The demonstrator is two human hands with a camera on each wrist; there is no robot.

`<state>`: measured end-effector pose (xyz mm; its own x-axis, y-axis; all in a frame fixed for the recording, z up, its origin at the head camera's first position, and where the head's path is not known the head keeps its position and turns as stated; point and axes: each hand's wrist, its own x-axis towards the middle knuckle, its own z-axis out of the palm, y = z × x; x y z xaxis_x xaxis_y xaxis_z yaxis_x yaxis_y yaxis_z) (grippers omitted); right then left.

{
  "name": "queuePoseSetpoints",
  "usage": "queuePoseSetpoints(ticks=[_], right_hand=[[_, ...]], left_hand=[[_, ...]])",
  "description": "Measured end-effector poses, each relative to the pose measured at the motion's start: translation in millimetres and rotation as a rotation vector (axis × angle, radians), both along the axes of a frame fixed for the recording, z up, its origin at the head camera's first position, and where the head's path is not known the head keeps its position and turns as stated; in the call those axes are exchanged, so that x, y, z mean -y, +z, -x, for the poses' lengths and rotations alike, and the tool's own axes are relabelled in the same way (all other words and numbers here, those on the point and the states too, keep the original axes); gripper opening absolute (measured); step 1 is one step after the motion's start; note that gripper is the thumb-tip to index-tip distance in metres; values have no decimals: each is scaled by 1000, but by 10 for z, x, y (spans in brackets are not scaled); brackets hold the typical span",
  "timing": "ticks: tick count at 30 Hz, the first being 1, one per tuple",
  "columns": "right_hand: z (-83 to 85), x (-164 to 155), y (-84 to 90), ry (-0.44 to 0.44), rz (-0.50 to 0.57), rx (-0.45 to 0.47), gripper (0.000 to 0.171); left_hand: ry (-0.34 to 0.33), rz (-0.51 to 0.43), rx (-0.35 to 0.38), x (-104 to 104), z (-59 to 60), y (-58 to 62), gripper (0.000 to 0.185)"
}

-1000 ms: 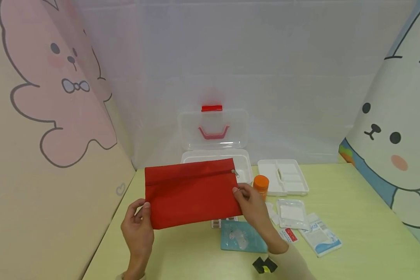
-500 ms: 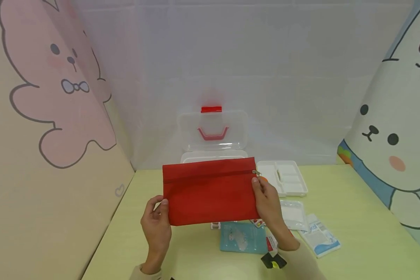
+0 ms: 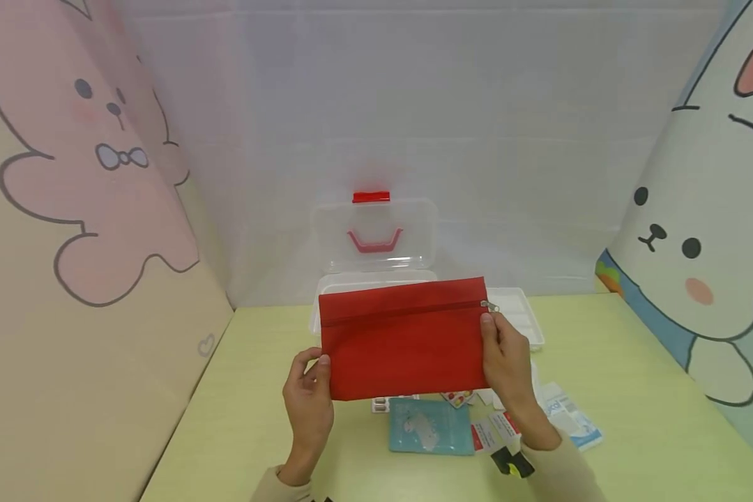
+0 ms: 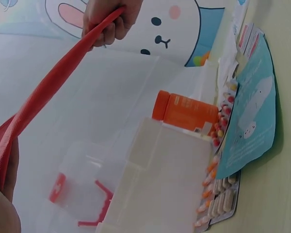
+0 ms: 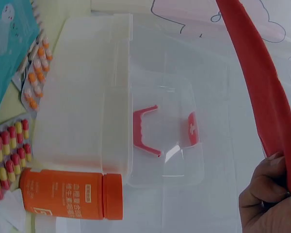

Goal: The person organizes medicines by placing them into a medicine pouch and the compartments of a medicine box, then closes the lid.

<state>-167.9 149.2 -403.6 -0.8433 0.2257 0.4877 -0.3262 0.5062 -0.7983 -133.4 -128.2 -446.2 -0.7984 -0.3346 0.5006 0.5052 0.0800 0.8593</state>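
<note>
A flat red zippered pouch (image 3: 404, 348) is held up above the table, its zipper running along the top and the pull at the right end. My left hand (image 3: 309, 397) pinches its left edge with the thumb in front. At the opposite edge, just below the zipper pull, my right hand (image 3: 510, 359) grips the fabric. Behind the pouch stands a white box (image 3: 376, 279) with its clear lid (image 3: 408, 230) raised; the pouch hides much of it. Both wrist views show the pouch edge-on, with an orange bottle (image 5: 65, 194) beside the box.
Below the pouch lie a teal packet (image 3: 431, 427), capsule blister packs (image 4: 223, 201), small red-and-white packets (image 3: 497, 431) and a black-and-yellow item (image 3: 512, 462). To the right are a white compartment tray (image 3: 521, 317) and a blue-and-white package (image 3: 571, 418). Printed walls enclose the table.
Both hands have carried the pouch to the right, and it now covers the orange bottle and part of the tray in the head view. The grip stays the same.
</note>
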Motion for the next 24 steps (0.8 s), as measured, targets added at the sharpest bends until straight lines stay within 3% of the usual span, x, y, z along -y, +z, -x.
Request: queuePoseSetpoints(ticks=[10, 15, 24], right_hand=[[-29, -229, 77, -92, -146, -167, 26], [-77, -332, 197, -84, -227, -247, 20], [-243, -402, 501, -36, -351, -392, 9]], left_hand=[[-83, -22, 45, -191, 42, -71, 18], [-125, -20, 55, -274, 66, -73, 18], [-213, -38, 146, -351, 101, -134, 19]])
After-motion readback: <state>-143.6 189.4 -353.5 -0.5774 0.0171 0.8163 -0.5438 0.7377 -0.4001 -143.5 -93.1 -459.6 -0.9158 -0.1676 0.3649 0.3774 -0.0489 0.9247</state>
